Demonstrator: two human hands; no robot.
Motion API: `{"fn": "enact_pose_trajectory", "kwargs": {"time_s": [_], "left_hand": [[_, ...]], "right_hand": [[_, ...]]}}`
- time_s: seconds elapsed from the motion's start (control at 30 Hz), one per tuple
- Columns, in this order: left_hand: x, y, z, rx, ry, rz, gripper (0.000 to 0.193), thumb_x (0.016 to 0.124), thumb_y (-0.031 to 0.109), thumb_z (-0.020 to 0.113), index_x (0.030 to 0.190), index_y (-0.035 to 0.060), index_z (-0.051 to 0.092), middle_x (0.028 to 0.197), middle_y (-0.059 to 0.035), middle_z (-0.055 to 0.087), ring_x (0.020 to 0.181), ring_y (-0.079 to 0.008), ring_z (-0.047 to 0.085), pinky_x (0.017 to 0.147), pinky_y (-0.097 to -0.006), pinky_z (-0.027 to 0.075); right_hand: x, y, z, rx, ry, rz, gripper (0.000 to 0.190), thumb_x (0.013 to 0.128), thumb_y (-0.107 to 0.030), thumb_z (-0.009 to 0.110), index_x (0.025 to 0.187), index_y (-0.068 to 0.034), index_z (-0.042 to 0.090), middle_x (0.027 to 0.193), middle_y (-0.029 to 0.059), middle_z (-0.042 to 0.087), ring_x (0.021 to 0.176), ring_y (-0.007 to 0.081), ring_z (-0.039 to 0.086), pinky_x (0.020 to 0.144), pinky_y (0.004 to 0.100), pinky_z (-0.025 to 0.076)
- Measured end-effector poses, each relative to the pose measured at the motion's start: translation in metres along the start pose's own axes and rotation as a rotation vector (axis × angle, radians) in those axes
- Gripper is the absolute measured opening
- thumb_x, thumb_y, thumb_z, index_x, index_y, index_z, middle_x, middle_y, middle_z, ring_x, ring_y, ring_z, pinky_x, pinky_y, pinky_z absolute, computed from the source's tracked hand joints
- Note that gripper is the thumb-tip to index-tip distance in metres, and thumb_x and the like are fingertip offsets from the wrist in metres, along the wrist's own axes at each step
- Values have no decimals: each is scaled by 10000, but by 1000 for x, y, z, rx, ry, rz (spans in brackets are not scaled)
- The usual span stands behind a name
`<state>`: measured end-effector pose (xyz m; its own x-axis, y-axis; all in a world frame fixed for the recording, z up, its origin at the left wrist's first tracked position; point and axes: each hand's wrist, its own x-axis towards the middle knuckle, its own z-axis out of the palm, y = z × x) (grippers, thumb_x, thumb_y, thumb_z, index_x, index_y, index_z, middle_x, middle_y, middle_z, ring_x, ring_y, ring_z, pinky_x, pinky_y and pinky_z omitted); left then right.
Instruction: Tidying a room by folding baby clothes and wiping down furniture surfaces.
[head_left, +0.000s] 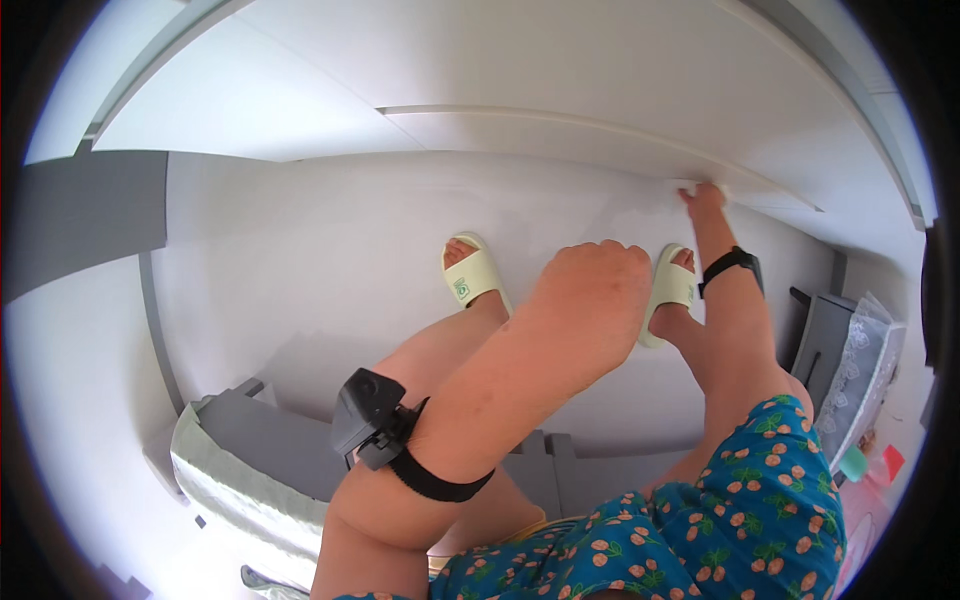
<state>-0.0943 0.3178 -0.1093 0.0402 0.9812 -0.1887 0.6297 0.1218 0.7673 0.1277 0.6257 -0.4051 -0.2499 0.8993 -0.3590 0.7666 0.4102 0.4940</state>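
Note:
Close below the camera is my left hand (596, 292), seen from the back with its fingers curled in; nothing shows in it, and its palm is hidden. A black strap with a black device (369, 416) circles the left forearm. Farther off, my right hand (706, 196) reaches down to the floor at the foot of a white cabinet front (525, 60). A small white patch (681, 184) shows beside its fingers, too small to name. Whether those fingers grip it cannot be told. Another black band (733, 264) sits around the right wrist.
My feet, in pale green slides (474, 274), stand on the light floor (300, 247). Behind lies a grey bed frame (262, 435) with a pale green cover (225, 480). To the right stands a grey cabinet (821, 337) under a lace cloth (855, 367), near a red item (892, 463).

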Motion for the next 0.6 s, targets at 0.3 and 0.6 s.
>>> {"fn": "enact_pose_trajectory", "kwargs": {"time_s": [0.3,0.6], "left_hand": [[-12,-19,-10,-57,146,-39,177,825,91,476,709,-42,465,652,-193,508,673,-336,535,596,-390,425],[3,-25,-35,23,333,-78,239,615,42,661,782,-2,496,737,-141,556,717,-269,584,631,-337,469]], "right_hand": [[-102,-215,-126,1147,-235,-394,345,847,-122,481,1118,87,446,1158,155,489,1012,265,498,923,358,435],[-152,-338,-229,2812,-1105,199,318,869,33,326,1185,75,329,1265,180,363,1145,343,402,961,539,372]]}}
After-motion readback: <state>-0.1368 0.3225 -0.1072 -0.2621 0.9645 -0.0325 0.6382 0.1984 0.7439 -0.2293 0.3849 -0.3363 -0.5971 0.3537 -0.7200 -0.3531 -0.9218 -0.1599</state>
